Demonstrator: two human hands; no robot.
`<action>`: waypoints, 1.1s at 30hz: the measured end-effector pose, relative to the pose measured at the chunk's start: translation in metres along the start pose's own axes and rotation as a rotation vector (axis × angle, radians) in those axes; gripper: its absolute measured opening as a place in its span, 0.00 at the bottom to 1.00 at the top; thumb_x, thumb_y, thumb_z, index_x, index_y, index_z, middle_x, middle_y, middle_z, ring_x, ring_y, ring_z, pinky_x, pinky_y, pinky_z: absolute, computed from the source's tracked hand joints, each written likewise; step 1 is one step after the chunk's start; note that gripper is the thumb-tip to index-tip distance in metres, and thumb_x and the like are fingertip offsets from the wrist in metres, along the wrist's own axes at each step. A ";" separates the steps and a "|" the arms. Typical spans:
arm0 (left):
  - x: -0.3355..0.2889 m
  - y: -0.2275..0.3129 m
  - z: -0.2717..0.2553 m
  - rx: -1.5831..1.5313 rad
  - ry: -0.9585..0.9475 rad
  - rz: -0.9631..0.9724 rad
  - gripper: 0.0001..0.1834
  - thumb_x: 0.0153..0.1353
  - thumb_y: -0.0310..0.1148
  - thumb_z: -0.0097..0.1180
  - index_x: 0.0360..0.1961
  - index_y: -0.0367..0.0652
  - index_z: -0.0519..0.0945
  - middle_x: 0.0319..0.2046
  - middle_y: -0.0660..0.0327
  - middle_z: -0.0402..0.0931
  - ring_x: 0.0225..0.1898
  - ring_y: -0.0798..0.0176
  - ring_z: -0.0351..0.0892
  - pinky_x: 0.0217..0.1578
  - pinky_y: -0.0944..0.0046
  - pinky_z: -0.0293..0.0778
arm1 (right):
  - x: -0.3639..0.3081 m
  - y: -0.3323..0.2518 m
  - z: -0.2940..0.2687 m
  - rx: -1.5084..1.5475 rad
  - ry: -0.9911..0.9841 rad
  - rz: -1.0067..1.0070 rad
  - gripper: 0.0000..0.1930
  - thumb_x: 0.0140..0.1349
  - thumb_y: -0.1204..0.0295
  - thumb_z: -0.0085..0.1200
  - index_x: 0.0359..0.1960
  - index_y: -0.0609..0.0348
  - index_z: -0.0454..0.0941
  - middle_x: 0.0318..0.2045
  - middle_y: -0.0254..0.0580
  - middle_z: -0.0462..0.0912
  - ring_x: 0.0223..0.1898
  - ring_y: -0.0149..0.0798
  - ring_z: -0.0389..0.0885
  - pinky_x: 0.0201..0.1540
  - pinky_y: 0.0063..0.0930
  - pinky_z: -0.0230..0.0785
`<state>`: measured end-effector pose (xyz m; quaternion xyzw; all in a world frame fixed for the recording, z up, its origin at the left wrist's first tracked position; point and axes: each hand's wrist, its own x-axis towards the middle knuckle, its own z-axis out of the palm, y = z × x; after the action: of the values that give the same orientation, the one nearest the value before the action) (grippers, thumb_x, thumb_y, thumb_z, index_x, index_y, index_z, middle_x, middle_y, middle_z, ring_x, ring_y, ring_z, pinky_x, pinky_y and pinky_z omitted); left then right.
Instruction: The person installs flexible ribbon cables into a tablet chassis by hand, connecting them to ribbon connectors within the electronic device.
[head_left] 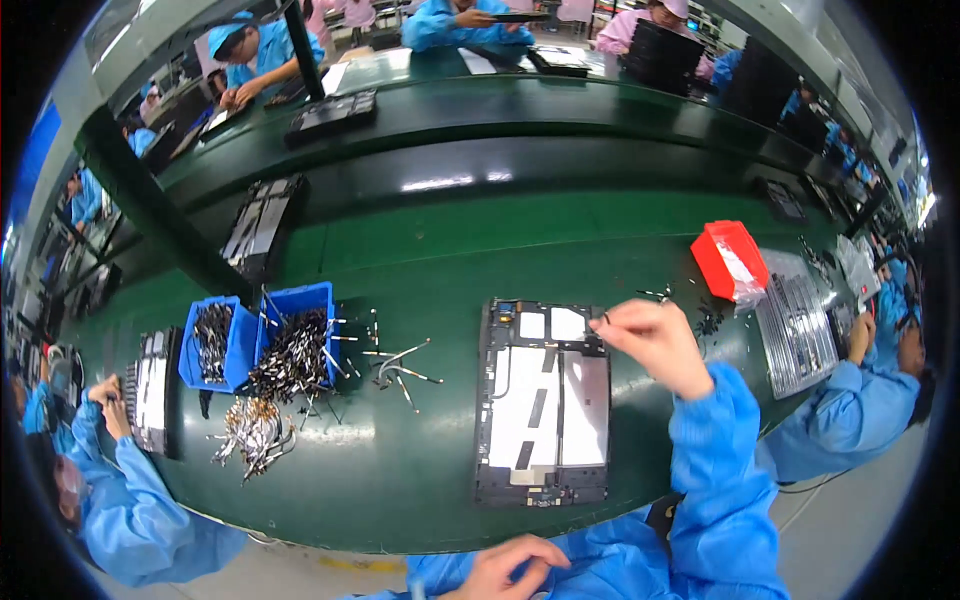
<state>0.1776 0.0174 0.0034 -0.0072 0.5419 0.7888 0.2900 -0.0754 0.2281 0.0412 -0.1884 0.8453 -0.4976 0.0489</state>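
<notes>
An opened tablet (pixel 541 395) lies upright in front of me on the green bench, its inside facing up with pale battery panels, dark strips and small boards. Over its upper right corner is my right hand (pixel 655 340), thumb and forefinger pinched together. Whatever is between those fingertips is too small to make out. My left hand (pixel 515 565) rests below the tablet, near the bench's front edge, with its fingers loosely curled and nothing visible in them; its lower part is cut off by the frame.
Two blue bins (pixel 293 340) of small dark cable parts stand on the left. Loose cables (pixel 258 435) are heaped before them, more scattered rightward. A red bin (pixel 729 262) and a clear ribbed tray (pixel 797 335) stand right. Co-workers in blue sit on both sides.
</notes>
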 end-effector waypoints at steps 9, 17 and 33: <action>0.028 0.036 -0.013 0.538 0.583 0.238 0.21 0.60 0.24 0.55 0.54 0.31 0.68 0.48 0.46 0.71 0.44 0.51 0.76 0.45 0.59 0.74 | -0.038 -0.025 0.088 0.603 -0.132 0.422 0.06 0.60 0.78 0.62 0.36 0.67 0.79 0.30 0.41 0.84 0.31 0.29 0.84 0.33 0.21 0.78; 0.048 0.055 -0.058 1.497 0.544 0.517 0.19 0.49 0.27 0.59 0.45 0.45 0.82 0.43 0.63 0.80 0.44 0.61 0.77 0.41 0.65 0.70 | -0.047 -0.027 0.093 0.361 -0.158 0.448 0.05 0.59 0.77 0.62 0.35 0.65 0.80 0.24 0.37 0.83 0.24 0.23 0.80 0.27 0.17 0.74; 0.074 0.064 -0.068 1.886 0.418 0.673 0.14 0.53 0.33 0.54 0.42 0.47 0.82 0.35 0.65 0.77 0.41 0.65 0.76 0.35 0.67 0.68 | -0.044 -0.031 0.093 0.183 -0.126 0.248 0.05 0.57 0.78 0.62 0.34 0.62 0.80 0.27 0.39 0.83 0.29 0.28 0.85 0.28 0.20 0.77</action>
<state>0.0657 -0.0238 0.0057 0.2391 0.9557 0.0649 -0.1591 -0.0015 0.1537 0.0168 -0.1084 0.8085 -0.5498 0.1797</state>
